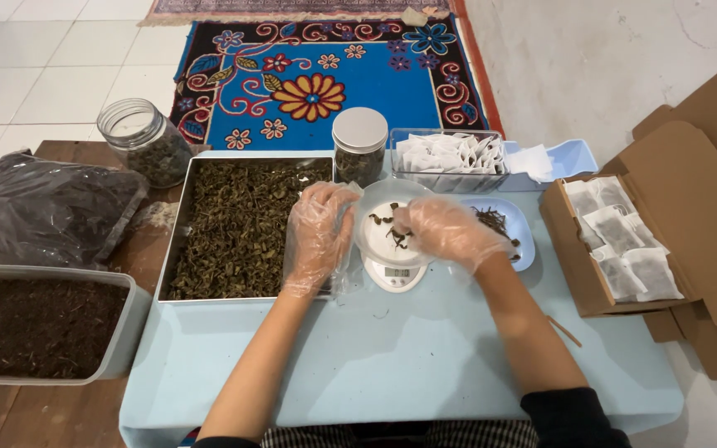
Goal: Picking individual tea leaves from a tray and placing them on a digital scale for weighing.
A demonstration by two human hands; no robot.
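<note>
Near left: plastic tub (122,332) of dark crumbled material, black bag (43,207) behind it. Centre: small white scale (396,275) with a white dish (379,241) on top, a few dried leaf pieces (397,236) in it. Right hand (450,232), gloved, fingers pinched on those leaves over the dish. Left hand (319,236), gloved, curled loosely against the dish rim; can't tell if it grips. Steel tray (178,241) of loose dried leaves at left, touching left hand. Blue plate (518,241) with leaf scraps behind right hand. Right: open cardboard box (574,265) of filled tea bags. Far: two jars, one lidded (359,145), one open (143,141); clear bin (450,178) of empty bags.
</note>
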